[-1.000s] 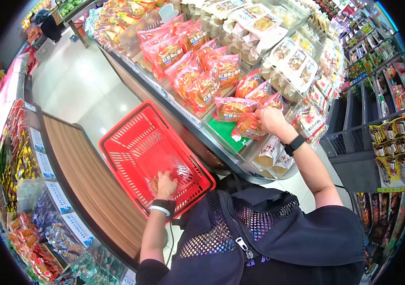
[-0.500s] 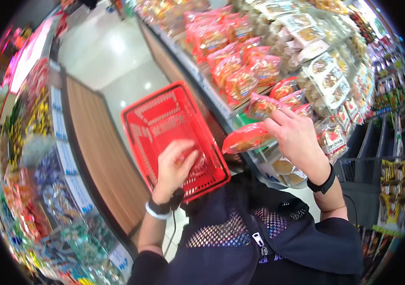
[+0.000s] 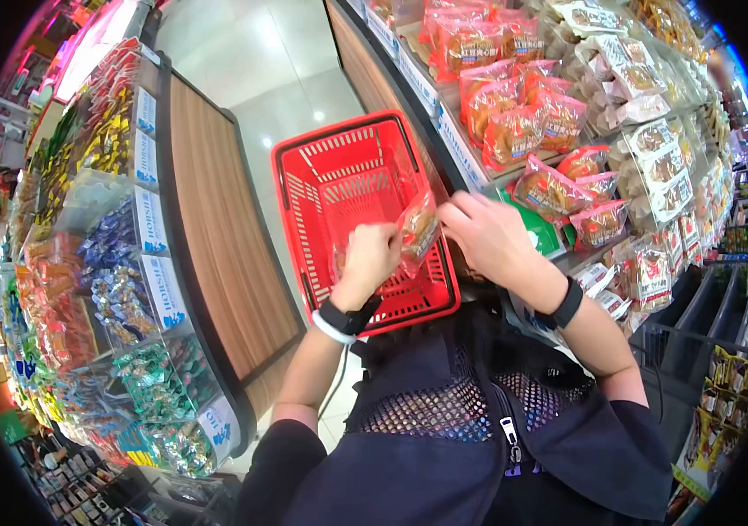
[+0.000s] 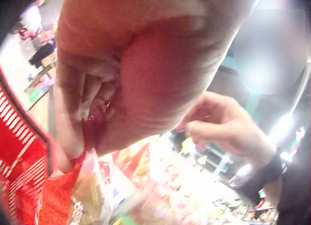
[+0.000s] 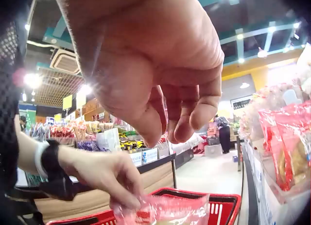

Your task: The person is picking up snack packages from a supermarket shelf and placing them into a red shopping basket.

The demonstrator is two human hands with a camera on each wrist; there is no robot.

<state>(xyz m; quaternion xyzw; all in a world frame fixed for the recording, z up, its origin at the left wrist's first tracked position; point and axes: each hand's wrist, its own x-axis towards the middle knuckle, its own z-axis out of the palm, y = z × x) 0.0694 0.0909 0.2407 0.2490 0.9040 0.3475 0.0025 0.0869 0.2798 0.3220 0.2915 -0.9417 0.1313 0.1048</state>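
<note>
Clear-and-pink plastic pkg w/ brown bread inside [image 3: 418, 233], tilted, held by one edge in L hand [image 3: 372, 254], over the opening of red rectangular plastic basket [image 3: 343, 200]. Basket: upright, slotted walls, dark-trimmed rim, pkg nearer R side in head view.

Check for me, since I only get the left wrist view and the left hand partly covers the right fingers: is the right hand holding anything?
Observer: No; in the right wrist view, the right hand is loosely bent and holds nothing.
Operator: And the other one's load, where is it?
Observer: In the head view, the packet pinched by the left hand shows against the side of the basket nearest the bread stand.
Operator: What's across the basket from there?
Observer: The head view shows a wood-panelled display of wrapped sweets.
</note>
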